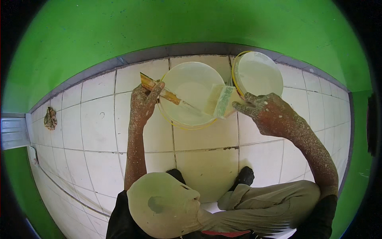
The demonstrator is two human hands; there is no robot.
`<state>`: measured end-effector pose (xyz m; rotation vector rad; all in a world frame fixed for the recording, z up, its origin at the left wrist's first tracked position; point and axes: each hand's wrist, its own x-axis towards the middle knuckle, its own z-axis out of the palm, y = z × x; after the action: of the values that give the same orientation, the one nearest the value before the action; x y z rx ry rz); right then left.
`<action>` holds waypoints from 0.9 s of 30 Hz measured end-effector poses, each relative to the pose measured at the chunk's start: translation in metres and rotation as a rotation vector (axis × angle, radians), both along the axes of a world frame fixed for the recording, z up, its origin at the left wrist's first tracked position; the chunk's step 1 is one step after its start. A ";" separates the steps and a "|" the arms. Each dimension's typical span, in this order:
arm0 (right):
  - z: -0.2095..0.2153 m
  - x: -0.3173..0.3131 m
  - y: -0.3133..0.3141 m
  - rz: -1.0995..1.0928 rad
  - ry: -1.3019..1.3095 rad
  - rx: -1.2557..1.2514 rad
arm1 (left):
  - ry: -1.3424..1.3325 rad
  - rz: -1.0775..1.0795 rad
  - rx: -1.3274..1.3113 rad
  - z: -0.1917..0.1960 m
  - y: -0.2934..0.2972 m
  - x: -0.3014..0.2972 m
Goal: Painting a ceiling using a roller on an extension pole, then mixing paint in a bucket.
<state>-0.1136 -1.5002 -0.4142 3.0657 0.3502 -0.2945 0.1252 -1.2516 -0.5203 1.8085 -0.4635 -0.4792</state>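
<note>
A: Pale putty in the bucket (191,85), on the tiles (99,135) ahead. My left hand (143,104) pinches the scraper (159,91).

B: Right?

A: My right hand (264,111), fingers closed, grips the trowel (223,101). Scrape edge-flat, slowly, over the bucket.

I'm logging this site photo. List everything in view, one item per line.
bucket: 1, pale cream with yellow rim, on the floor between the hands
lid: 1, pale with yellow rim, right of the bucket by the wall
scraper: 1, brownish blade, over the bucket
paintbrush: 1, wide, pale bristles, over the bucket's right edge
floor tiles: many, white
wall: 1, green, grey base strip
left hand: paint-speckled, holding the scraper
right hand: paint-speckled, holding the paintbrush
</note>
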 end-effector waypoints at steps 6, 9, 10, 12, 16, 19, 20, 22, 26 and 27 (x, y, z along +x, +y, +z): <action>0.022 -0.001 -0.008 -0.016 0.121 -0.096 | -0.082 0.013 0.022 -0.007 0.001 0.004; 0.039 -0.001 0.001 -0.065 0.196 -0.118 | -0.069 0.013 0.045 -0.004 -0.002 0.001; 0.045 0.001 0.004 -0.072 0.196 -0.131 | -0.060 0.026 0.060 -0.002 -0.001 0.001; 0.052 0.003 0.008 -0.103 0.262 -0.142 | -0.092 0.019 0.071 -0.002 0.004 0.002; 0.068 -0.001 0.012 -0.138 0.215 -0.130 | -0.272 0.047 0.041 -0.006 0.005 0.000; 0.097 -0.006 0.016 -0.264 0.188 -0.147 | -0.231 0.029 -0.038 -0.004 -0.017 -0.007; 0.078 -0.003 0.014 -0.250 0.183 -0.116 | -0.240 0.037 -0.007 -0.003 -0.010 -0.007; 0.035 0.002 0.013 -0.033 -0.069 -0.176 | -0.189 0.046 0.072 -0.001 -0.001 -0.007; 0.027 -0.004 0.009 -0.094 0.133 -0.127 | -0.179 0.044 0.067 0.000 0.000 -0.005; 0.035 -0.003 0.011 -0.091 0.133 -0.128 | -0.154 0.038 0.068 0.001 -0.001 -0.006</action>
<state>-0.1170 -1.4894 -0.3792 2.9484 0.1891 -0.5053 0.1192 -1.2523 -0.5196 1.9254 -0.5232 -0.3340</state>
